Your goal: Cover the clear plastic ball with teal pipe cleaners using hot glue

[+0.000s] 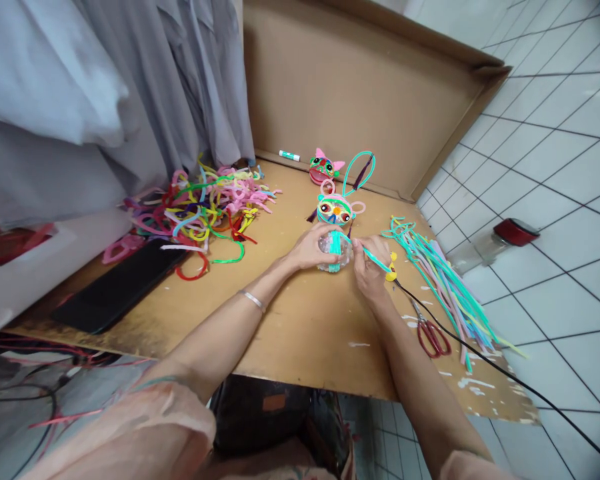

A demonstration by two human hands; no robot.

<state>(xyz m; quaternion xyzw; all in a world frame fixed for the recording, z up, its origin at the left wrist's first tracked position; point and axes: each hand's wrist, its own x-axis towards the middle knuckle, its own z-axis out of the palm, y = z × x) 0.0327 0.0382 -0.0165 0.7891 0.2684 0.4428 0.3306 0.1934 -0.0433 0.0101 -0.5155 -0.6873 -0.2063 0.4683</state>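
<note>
My left hand [311, 248] is closed round a clear ball-shaped body [334, 252] of a pipe-cleaner figure with a teal owl-like face [335, 211] and long teal loop ears [359, 168]. My right hand [371, 263] pinches a teal pipe cleaner [375, 260] that runs across the body. A yellow-tipped tool with a black cord [392, 272] lies just beside my right hand.
A tangled heap of coloured pipe cleaners [205, 207] lies at the left. A bundle of teal and pastel pipe cleaners [443, 280] and red-handled scissors [433, 335] lie at the right. A pink cat-faced figure [323, 167], a marker [289, 156], a black phone [120, 283] and a cardboard wall [350, 87] surround them.
</note>
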